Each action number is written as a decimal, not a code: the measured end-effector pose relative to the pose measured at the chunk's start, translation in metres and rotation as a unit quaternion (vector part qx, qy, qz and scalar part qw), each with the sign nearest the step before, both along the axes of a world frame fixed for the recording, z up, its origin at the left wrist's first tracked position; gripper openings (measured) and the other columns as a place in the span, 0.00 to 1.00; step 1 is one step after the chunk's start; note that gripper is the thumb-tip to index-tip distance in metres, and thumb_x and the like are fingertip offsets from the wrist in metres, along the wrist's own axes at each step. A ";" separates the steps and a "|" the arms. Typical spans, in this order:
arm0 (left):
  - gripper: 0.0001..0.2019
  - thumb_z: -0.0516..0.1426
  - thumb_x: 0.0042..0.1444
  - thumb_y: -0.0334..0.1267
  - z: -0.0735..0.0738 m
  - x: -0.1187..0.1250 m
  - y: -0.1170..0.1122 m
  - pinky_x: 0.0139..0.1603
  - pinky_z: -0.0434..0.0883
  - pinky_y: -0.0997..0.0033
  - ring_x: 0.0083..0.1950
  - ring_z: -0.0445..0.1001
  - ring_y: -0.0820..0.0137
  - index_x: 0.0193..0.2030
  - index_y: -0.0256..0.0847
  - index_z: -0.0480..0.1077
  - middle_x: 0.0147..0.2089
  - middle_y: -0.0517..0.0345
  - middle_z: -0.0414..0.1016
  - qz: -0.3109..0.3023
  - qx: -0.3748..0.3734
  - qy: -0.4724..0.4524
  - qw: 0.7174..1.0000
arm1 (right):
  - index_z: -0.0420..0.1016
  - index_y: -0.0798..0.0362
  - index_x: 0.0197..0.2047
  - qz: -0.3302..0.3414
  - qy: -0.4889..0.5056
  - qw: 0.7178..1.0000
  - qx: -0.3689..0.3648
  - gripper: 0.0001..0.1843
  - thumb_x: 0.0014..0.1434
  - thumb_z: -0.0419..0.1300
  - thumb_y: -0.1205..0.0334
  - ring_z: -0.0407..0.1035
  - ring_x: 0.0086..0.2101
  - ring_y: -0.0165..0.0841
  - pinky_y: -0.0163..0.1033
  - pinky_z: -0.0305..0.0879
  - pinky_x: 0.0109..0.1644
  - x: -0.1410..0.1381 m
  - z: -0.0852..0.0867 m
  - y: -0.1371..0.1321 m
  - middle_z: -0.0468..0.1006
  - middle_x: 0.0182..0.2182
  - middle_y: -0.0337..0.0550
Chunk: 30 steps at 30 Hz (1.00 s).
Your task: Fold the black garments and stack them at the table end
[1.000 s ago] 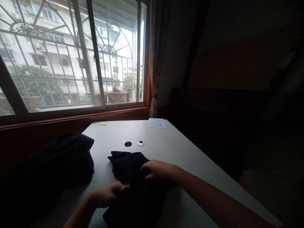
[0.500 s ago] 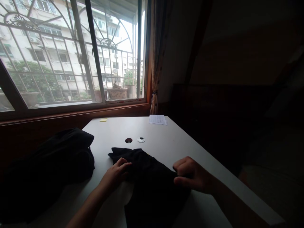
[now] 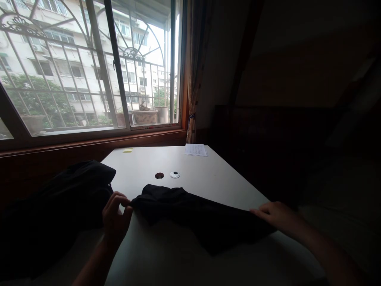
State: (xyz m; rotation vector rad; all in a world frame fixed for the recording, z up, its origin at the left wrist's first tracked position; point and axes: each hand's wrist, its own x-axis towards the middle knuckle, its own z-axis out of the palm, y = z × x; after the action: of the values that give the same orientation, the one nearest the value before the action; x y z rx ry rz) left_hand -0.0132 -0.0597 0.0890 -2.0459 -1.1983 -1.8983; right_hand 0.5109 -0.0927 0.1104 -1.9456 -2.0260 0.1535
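A black cloth garment [image 3: 196, 212] is stretched sideways over the white table [image 3: 166, 254]; its exact kind is too dark to tell. My left hand [image 3: 116, 214] pinches its left end between thumb and fingers. At the right end, my right hand [image 3: 272, 214] is closed on the cloth near the table's right edge. Left of my left hand lies a heap of dark cloth [image 3: 65, 206], bunched up. Much of both dark fabrics is lost in shadow.
Beyond the garment are a round hole [image 3: 159, 175] in the tabletop and a white round cap [image 3: 175, 174]. Printed paper [image 3: 195, 149] and a yellow sticky note [image 3: 127, 150] lie at the far edge. Behind stand a barred window [image 3: 89, 71] and a curtain [image 3: 193, 79].
My hands have moved apart, the left one leftward and the right one rightward. Between them the garment, which hung toward me in a bunch, is now drawn out wide.
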 end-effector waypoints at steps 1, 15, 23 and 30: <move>0.12 0.56 0.63 0.45 0.002 -0.003 -0.002 0.35 0.64 0.65 0.34 0.65 0.65 0.29 0.43 0.65 0.33 0.57 0.65 -0.029 0.011 0.017 0.999 | 0.67 0.49 0.15 -0.009 -0.030 0.999 -0.028 0.26 0.59 0.57 0.44 0.69 0.25 0.41 0.43 0.59 0.30 0.002 -0.004 0.003 0.72 0.19 0.45; 0.20 0.58 0.62 0.43 -0.049 0.031 0.026 0.39 0.75 0.63 0.40 0.77 0.62 0.60 0.54 0.69 0.60 0.54 0.70 -0.142 -0.343 0.252 0.893 | 0.82 0.48 0.49 0.288 0.096 0.952 -0.046 0.14 0.66 0.57 0.59 0.72 0.51 0.40 0.44 0.67 0.58 -0.171 -0.009 0.060 0.78 0.53 0.44; 0.16 0.59 0.57 0.35 -0.056 0.027 0.029 0.35 0.71 0.68 0.44 0.76 0.60 0.53 0.51 0.71 0.57 0.53 0.67 -0.079 -0.331 0.331 0.880 | 0.79 0.46 0.56 0.305 0.032 0.951 -0.048 0.18 0.65 0.57 0.62 0.74 0.49 0.42 0.42 0.69 0.53 -0.231 -0.040 0.102 0.78 0.54 0.44; 0.13 0.55 0.55 0.27 -0.053 0.028 0.033 0.39 0.72 0.67 0.42 0.76 0.62 0.44 0.47 0.70 0.50 0.52 0.68 -0.101 -0.328 0.284 0.895 | 0.72 0.42 0.63 0.265 -0.056 0.961 -0.060 0.23 0.66 0.53 0.60 0.76 0.44 0.43 0.44 0.71 0.46 -0.227 -0.053 0.108 0.74 0.58 0.47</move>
State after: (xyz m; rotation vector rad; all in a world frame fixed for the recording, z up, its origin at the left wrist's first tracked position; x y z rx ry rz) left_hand 0.0149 -0.0267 0.0363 -2.8612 -1.6215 -0.8325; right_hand 0.2835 0.0148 0.0570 -1.4522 -2.6272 0.2997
